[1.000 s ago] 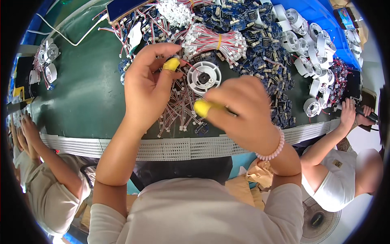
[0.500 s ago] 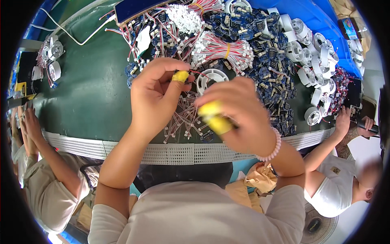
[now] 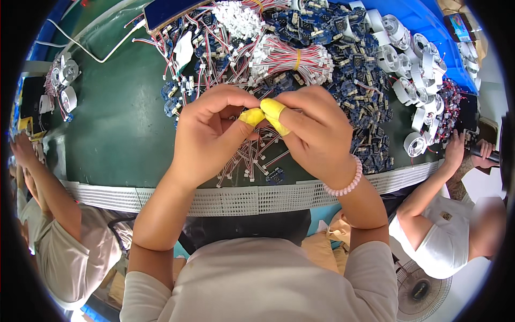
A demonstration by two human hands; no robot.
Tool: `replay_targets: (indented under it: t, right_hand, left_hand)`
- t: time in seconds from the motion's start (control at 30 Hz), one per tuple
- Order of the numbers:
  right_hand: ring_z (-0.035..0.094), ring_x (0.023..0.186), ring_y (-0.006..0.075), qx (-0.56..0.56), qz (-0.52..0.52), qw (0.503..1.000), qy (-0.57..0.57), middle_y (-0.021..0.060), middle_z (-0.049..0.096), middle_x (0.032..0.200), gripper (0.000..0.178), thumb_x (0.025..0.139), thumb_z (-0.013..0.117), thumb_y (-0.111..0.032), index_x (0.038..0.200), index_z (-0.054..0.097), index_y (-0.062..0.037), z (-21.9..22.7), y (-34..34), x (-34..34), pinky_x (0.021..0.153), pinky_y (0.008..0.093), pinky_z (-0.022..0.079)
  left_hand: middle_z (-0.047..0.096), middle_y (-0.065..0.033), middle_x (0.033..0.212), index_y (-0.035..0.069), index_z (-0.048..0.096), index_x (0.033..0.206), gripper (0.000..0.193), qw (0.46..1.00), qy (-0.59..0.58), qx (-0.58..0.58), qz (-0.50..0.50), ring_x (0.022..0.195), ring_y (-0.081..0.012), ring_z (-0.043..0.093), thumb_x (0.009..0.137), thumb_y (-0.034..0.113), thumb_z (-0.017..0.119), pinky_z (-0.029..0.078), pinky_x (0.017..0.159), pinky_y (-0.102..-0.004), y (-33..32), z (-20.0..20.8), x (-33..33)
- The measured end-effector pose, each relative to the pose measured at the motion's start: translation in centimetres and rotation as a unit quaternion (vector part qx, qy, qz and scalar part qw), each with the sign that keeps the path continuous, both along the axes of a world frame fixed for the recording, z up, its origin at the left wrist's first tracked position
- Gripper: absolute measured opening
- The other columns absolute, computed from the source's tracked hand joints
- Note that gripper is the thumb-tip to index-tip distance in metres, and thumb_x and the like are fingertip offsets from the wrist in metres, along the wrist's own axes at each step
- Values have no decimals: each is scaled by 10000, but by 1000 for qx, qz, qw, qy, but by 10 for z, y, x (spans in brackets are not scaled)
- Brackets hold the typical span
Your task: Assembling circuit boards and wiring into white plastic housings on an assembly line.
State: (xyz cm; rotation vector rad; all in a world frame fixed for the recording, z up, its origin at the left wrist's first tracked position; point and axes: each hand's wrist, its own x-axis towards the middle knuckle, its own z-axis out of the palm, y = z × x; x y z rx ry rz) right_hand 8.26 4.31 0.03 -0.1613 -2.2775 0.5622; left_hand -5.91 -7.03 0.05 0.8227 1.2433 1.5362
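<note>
My left hand (image 3: 206,134) and my right hand (image 3: 322,131) meet over the middle of the green table, with thumbs and fingers pinched together. Yellow wraps cover the left thumb tip and parts of the right thumb and finger. Whatever lies between the fingertips is hidden. Beneath them are loose red, black and white connector cables (image 3: 249,161) and a small blue circuit board (image 3: 276,176). Just beyond my hands lies a cable bundle (image 3: 292,59) tied with a yellow band. A heap of blue circuit boards (image 3: 367,115) spreads beside my right hand.
White round plastic housings (image 3: 407,91) pile up at the right, before a blue bin (image 3: 424,21). A dark flat device (image 3: 174,12) lies at the far edge. White perforated strip (image 3: 225,202) lines the near edge. Co-workers' hands (image 3: 24,150) (image 3: 455,147) rest at both sides.
My right hand has moved up and in, its fingertips now meeting the left ones. The red wire and the white round housing seen between my hands earlier no longer show.
</note>
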Motion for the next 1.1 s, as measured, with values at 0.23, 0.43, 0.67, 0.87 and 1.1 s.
replay_targets:
  t: [0.23, 0.43, 0.67, 0.87, 1.1]
  right_hand:
    - [554, 662, 230, -74, -36, 996, -19, 100, 597, 816, 204, 667, 713, -9, 862, 655, -3, 5, -8, 4, 582, 293, 455]
    - [517, 603, 185, -213, 10, 977, -8, 67, 567, 700, 189, 676, 693, 18, 858, 653, -15, 7, -12, 6, 542, 262, 404]
    - [460, 580, 139, -219, -13, 975, -45, 19, 547, 666, 130, 716, 683, -54, 838, 644, -33, -3, -3, 9, 553, 242, 350]
    - [475, 607, 158, -248, -9, 968, -48, 31, 564, 698, 128, 714, 683, -31, 833, 635, -27, -2, -6, 7, 563, 263, 375]
    - [559, 700, 222, -387, 130, 913, 4, 75, 624, 696, 121, 690, 733, -40, 772, 649, -9, -4, -2, 12, 658, 323, 428]
  left_hand:
    - [538, -78, 1010, -25, 582, 996, 210, 999, 34, -11, 21, 909, -159, 603, 819, -122, 524, 554, 728, -231, -2, 3, 2]
    - [565, -117, 1074, -69, 543, 1069, 266, 997, -42, 33, 60, 931, -177, 615, 813, -136, 525, 528, 824, -285, 1, 0, 1]
    - [612, -110, 1008, -60, 593, 1032, 252, 999, -43, -18, 28, 911, -166, 618, 795, -141, 562, 528, 803, -269, -1, 0, 1]
    - [615, -110, 986, -56, 620, 987, 248, 999, -8, -18, 29, 894, -154, 615, 770, -164, 569, 516, 780, -248, -1, 2, 3]
    - [569, -121, 904, -47, 632, 931, 241, 996, -14, 7, -87, 795, -199, 615, 738, -180, 574, 551, 681, -283, -9, 11, -10]
